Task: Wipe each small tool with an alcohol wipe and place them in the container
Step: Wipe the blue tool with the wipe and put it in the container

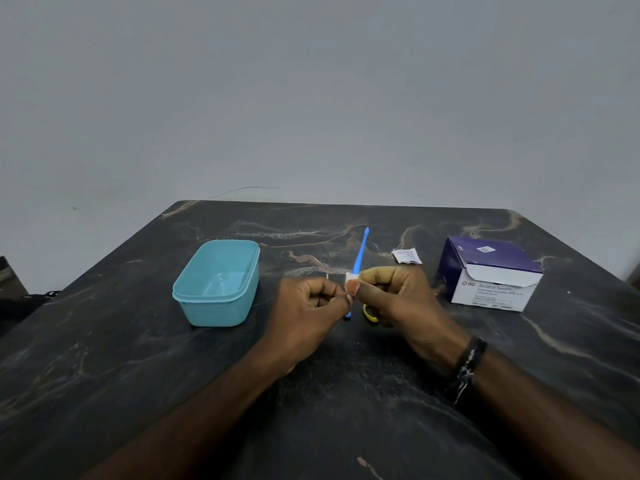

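Observation:
A thin blue tool (361, 249) points away from me at the table's middle. My left hand (308, 313) pinches its lower shaft, and the tool's near end pokes out below my thumb. My right hand (398, 299) pinches a small white alcohol wipe (351, 277) around the shaft, right beside my left thumb. A yellow loop handle (370, 314) of another small tool lies on the table, mostly hidden under my right hand. The light-blue plastic container (214, 289) stands open with nothing in it, to the left of my hands.
A purple-and-white box of alcohol swabs (491, 275) stands open at the right. A torn white wipe sachet (407, 256) lies between the box and the blue tool. The dark marbled table (138, 358) ends at a grey wall behind.

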{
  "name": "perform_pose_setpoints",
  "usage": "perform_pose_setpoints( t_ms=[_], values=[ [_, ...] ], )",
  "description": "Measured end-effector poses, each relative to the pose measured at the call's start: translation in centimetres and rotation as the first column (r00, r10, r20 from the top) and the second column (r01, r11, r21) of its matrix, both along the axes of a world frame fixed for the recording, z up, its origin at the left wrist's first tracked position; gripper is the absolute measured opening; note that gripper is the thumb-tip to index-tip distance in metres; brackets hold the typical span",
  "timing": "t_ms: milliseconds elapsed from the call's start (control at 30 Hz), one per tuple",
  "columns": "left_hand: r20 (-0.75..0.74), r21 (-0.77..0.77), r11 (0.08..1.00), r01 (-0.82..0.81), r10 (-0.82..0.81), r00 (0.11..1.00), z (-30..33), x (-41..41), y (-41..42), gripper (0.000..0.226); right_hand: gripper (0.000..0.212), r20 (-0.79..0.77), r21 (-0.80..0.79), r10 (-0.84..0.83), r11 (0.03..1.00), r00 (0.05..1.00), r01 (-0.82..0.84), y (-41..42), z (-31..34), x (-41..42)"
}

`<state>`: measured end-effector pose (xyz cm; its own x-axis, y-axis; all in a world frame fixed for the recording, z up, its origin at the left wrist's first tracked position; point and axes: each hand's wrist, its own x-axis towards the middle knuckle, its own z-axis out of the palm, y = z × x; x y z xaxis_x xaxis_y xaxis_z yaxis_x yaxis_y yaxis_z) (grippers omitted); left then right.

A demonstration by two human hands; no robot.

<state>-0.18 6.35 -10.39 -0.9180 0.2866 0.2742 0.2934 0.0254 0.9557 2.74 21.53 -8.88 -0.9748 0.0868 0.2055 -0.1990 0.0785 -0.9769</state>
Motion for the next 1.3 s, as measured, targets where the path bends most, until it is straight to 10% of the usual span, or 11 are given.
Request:
perform_pose_setpoints(
  t_ms=[967, 1300],
  values=[
    [-0.01, -0.056, 0.998, 0.026, -0.027, 1.0, 0.0, 0.4, 0.1, 0.004, 0.018, -0.058, -0.164, -0.173, 0.973, 0.983, 0.162, 1.9, 1.3, -0.4],
    [0.033, 0.246, 0.952, -0.179, 0.177, 0.984, 1.2, 0.0, -0.3, 0.009, 0.025, -0.041, -0.197, -0.132, 0.973, 0.99, 0.121, 2.7, 1.4, -0.5]
  ],
)
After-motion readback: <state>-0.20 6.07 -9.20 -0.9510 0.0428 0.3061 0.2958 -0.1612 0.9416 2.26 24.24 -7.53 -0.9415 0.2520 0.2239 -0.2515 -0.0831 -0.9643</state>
